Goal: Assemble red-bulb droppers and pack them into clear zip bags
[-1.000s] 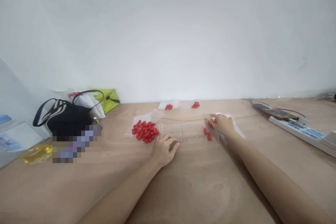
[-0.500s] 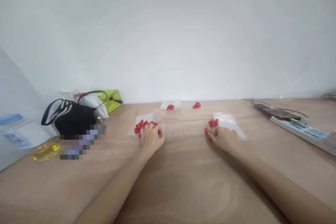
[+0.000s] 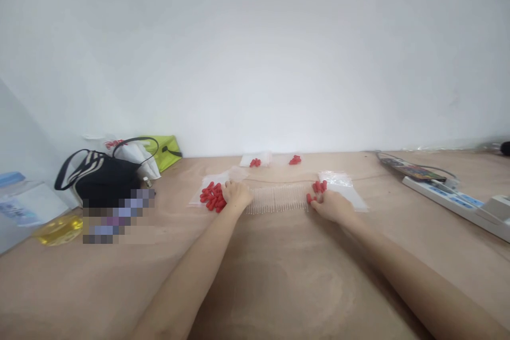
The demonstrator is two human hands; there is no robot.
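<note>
Thin clear tubes point(image 3: 279, 199) lie side by side in a long row between my hands. At the row's left end is my left hand point(image 3: 238, 195), its fingers bent down and pressed together; what they hold, if anything, is hidden. A heap of small red rubber-like caps point(image 3: 213, 197) lies just left of it. My right hand point(image 3: 335, 207) is curled at the row's right end, thumb and fingers drawn together beside a red cap point(image 3: 309, 198). More red caps point(image 3: 320, 186) sit just beyond those fingers. Whether the right hand grips a cap is unclear.
Clear plastic bags point(image 3: 350, 194) lie under and beside the caps on the wooden table point(image 3: 279, 276). Further back are two small groups of red caps point(image 3: 295, 160). A power strip point(image 3: 454, 199) with a phone point(image 3: 418, 171) is right; a black bag point(image 3: 105, 178) stands left.
My left hand has shifted right off the red caps to the row's left end, uncovering more of the heap. My right hand stays nearly in place. The view has shifted slightly.
</note>
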